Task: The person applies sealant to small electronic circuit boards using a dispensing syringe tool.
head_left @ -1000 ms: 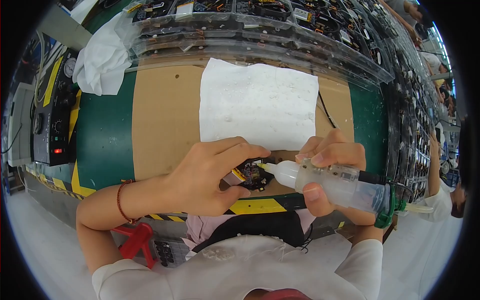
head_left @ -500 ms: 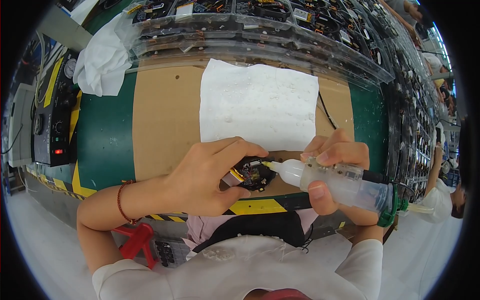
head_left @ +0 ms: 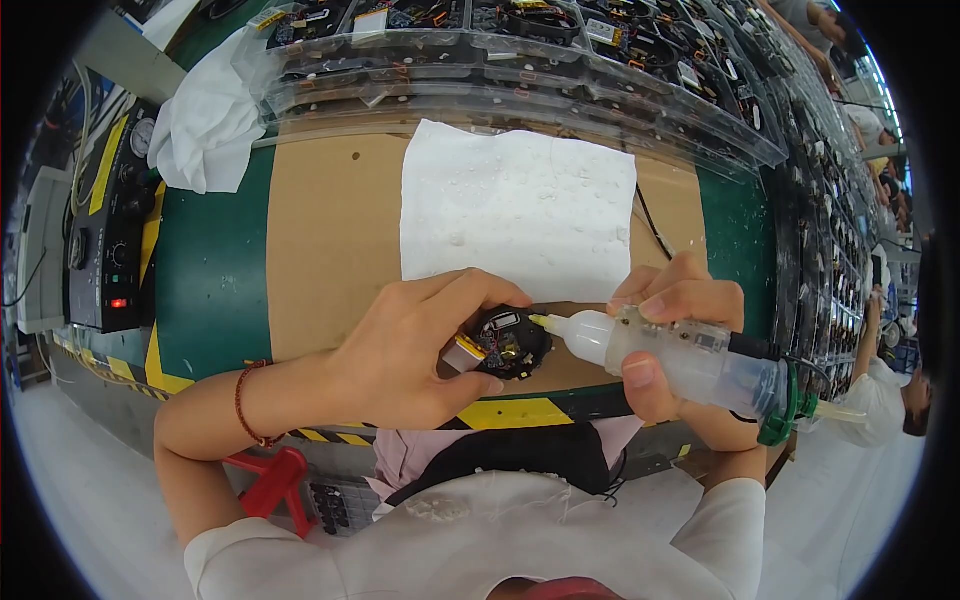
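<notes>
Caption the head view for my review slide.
Left hand holds a round black electronic part; right hand holds a syringe, tip at the part's edge.

Stretches across the view as a green workbench (head_left: 215, 270), bordered along the near edge by yellow-and-black striped tape (head_left: 520, 412). Bears a broad tan board (head_left: 335, 220) over its middle. Carries on that board a white sheet (head_left: 520, 200), dotted with small blobs (head_left: 457, 238), and a thin black cable (head_left: 652, 217) just beside the sheet's right edge. Supports, along the far side, stacked clear trays (head_left: 540, 75) full of small electronic parts (head_left: 420, 15). Holds a crumpled white cloth (head_left: 205, 125) beside those trays, and a black control box (head_left: 105, 235) at left.
</notes>
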`<state>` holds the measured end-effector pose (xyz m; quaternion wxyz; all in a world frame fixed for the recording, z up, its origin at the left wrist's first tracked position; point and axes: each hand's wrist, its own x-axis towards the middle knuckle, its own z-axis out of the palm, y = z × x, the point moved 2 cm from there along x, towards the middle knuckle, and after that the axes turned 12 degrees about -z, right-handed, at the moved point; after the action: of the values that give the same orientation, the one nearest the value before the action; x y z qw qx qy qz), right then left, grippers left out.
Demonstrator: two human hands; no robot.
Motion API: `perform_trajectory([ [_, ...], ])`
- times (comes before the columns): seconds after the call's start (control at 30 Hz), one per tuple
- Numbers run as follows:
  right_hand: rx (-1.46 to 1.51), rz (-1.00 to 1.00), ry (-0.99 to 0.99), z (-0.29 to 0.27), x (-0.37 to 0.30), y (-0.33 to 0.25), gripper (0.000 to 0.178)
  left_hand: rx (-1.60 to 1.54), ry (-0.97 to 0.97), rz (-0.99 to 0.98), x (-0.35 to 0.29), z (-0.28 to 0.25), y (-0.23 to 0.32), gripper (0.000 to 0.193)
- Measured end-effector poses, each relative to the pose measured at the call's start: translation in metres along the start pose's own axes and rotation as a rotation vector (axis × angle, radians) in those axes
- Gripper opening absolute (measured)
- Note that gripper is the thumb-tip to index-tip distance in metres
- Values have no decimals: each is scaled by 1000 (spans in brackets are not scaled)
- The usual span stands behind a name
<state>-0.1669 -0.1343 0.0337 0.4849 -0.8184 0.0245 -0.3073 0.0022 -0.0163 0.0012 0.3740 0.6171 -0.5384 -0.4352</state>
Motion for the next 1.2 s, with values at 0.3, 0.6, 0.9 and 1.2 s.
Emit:
perform_trajectory([
  [0.3,78,-54,60,-4,-3,1,41,-47,43,28,0,-3,0,49],
  [0.6,171,-255,118,-7,-3,7,41,-279,178,-163,2,-1,-6,28],
  [0.9,67,-278,20,14,-3,6,40,-417,141,-247,4,-1,-4,22],
  [1.2,43,-353,66,23,-2,12,41,-401,94,-342,5,-3,-1,26],
])
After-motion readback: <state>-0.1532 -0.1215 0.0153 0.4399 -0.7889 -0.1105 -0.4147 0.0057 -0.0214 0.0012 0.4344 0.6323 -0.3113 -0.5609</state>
